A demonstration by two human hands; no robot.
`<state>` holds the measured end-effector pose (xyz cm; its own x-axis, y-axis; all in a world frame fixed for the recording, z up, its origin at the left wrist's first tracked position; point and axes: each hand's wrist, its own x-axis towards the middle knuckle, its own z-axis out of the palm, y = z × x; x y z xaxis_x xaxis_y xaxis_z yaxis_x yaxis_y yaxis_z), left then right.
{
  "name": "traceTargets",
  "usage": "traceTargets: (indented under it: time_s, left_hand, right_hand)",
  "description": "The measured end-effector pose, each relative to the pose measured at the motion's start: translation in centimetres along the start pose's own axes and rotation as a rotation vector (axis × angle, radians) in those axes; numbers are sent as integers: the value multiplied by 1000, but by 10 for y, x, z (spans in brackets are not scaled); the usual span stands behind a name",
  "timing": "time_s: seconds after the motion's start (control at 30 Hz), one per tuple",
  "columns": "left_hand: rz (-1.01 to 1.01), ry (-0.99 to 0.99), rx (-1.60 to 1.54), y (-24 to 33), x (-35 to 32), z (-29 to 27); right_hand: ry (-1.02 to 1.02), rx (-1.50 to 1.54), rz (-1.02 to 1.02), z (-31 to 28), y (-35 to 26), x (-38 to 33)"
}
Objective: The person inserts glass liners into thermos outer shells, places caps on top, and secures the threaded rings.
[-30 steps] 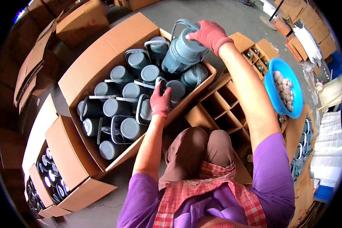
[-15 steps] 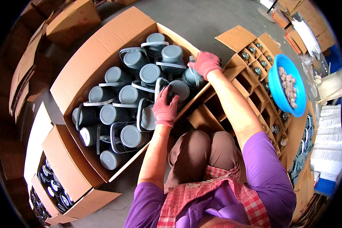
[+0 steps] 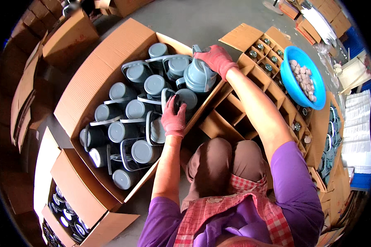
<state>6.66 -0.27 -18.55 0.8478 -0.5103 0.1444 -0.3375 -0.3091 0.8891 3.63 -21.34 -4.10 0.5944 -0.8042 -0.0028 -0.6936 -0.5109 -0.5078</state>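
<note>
- By the right hand (image 3: 215,59), covered with a red glove, a grey-blue handled container (image 3: 199,78) is grasped at its upper end.
- This container is held at the upper right corner of the large open carton (image 3: 103,74), close beside the carton wall.
- The left hand (image 3: 174,117), also gloved in red, is placed with bent fingers at a grey container (image 3: 187,99) near the same wall; whether it is gripped or only touched cannot be told.
- Many other grey handled containers (image 3: 137,109) are packed closely in this carton, their round ends turned up, several tilted.
- To the right, a divided cardboard box (image 3: 241,36) is seen, with shiny-topped objects (image 3: 253,54) in some cells.
- Beside these cells, pale round discs (image 3: 304,82) are gathered in a blue basin (image 3: 287,78).
</note>
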Motion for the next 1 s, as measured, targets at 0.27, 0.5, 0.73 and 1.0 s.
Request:
traceTargets:
  time_s: [0.27,0.5,0.73,1.0]
  left_hand:
    - [-253,130,-909,37,-10,-13]
    - [-406,-526,-1590,94,-43,-43]
    - [-434,-383,-1519,53,-93,22]
    - [-530,-687,-1482,104,-116,22]
  right_hand:
    - [-14,383,-464,-146,-33,-105]
    - [-128,-122,-1018,-181,1,-276]
    - [73,-89,-839,-154,75,-328]
    - [356,-129,-681,-139,100,-379]
